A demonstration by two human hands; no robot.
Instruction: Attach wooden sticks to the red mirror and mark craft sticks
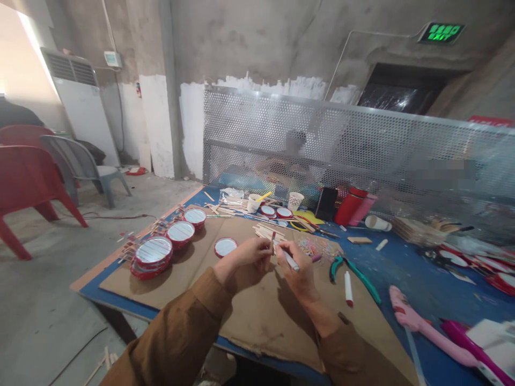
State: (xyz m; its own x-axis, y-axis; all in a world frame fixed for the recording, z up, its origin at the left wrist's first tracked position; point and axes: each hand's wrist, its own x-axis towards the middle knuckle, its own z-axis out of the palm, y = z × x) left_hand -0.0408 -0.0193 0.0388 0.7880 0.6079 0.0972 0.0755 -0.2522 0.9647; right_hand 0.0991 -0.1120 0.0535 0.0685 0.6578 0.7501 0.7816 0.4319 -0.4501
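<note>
as left hand (pixel 250 255) pinches a stick (pixel 273 239) upright, right hand (pixel 302 274) curled, closed around marker (pixel 291 261)

Single head-worn view: above near side of blue table (pixel 402 262), close, facing forward and down; perforated screen (pixel 341 131) beyond table.

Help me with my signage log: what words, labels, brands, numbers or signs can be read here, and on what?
"EXIT": on the green lit sign at upper right; the characters above it are too blurred to read.
Red panel at the right edge: any lettering too blurred.
Wall box: any marks too small.
Held marker: no text readable.
</note>
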